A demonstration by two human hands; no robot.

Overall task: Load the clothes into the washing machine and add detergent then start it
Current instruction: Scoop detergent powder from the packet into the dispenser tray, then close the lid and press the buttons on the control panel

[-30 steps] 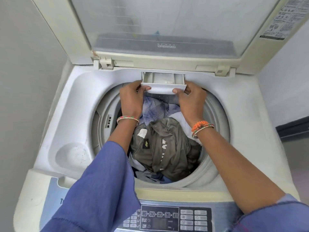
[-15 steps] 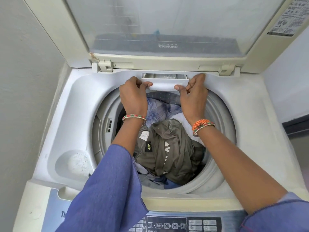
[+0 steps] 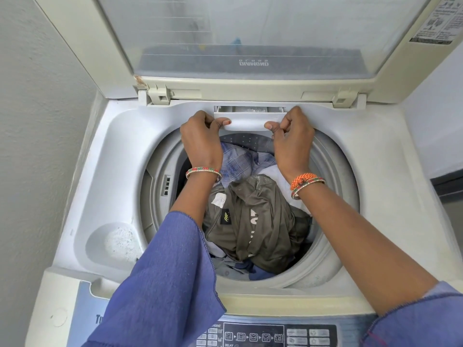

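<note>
Now both hands are on the drawer, at twelve o'clock on the tub rim.

Left hand [image 3: 201,136] and right hand [image 3: 292,139] are set apart, each pinching one end of the shallow white plastic detergent drawer [image 3: 246,121], thumbs under its front lip. Its long axis runs nine to three, square across the hands, so neither is nearer. It sits nearly home, a thin slot with white powder showing behind the lip. My read: the push goes straight to twelve, evenly, or it may jam. Below, at six o'clock from the drawer, the olive-green crumpled shirt [image 3: 253,221] tops the load in the round grey tub [image 3: 335,196]; the dark button panel [image 3: 265,334] waits nearest the body.
</note>
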